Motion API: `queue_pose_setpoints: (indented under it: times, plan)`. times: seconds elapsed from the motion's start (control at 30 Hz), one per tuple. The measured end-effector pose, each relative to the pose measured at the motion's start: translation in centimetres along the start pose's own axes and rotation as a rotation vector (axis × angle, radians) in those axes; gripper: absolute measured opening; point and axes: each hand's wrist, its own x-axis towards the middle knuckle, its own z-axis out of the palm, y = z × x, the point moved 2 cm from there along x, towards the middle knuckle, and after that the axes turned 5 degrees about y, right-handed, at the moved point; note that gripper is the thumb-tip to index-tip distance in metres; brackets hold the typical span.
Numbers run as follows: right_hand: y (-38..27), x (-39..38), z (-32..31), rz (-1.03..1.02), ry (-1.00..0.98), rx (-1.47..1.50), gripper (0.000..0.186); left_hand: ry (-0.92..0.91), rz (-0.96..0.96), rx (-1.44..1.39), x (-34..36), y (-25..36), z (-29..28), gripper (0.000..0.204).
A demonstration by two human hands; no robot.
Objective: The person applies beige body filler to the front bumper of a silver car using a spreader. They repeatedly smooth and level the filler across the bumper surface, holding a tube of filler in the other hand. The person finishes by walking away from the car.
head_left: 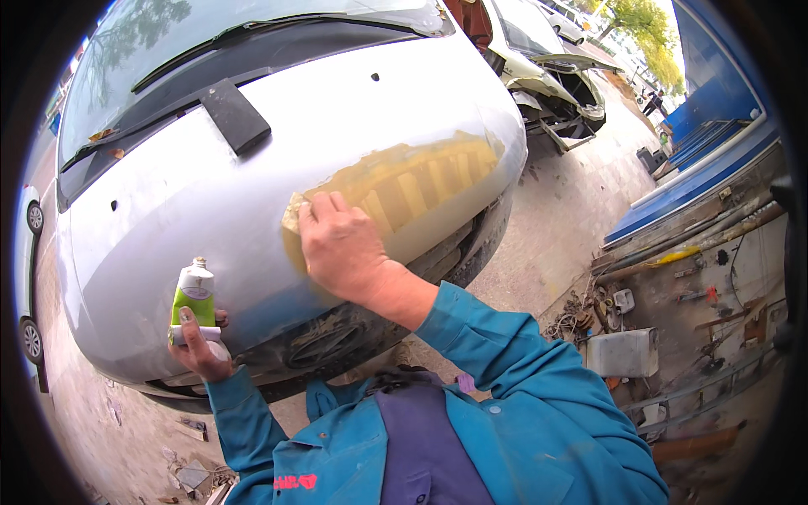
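Note:
A silver car hood [278, 194] fills the middle, with a patch of yellowish filler [421, 194] across its right half and a bluish grey area below it. My right hand [337, 244] grips a small spreader [294, 212] coated with pale yellow paste, held against the patch's left end. My left hand [200, 345] is closed on a green and white tube [193, 293] near the hood's front left. A dark rectangular block [233, 115] lies near the windshield.
A damaged light car [547, 93] stands behind at right, a distant person [653, 102] beyond it. A blue structure [690, 168] edges the right side, with clutter and a grey metal container [621, 352] below. Another car [32, 252] is at far left.

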Motion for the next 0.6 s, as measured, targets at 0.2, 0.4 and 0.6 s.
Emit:
queue_pose_setpoints:
  times: [0.2,0.4,0.6]
  plan:
    - [2.3,-2.4,-2.7,0.031,0.070,0.342,0.021,-0.069,0.010,-0.018,0.4,0.4,0.1,0.045]
    - [20.6,-3.0,-7.0,0.505,0.116,-0.134,0.037,-0.109,0.029,0.008,0.5,-0.1,-0.2,0.046]
    - [22.2,-3.1,-6.4,0.573,0.057,-0.162,0.038,-0.097,0.033,0.039,0.2,0.2,-0.2,0.048]
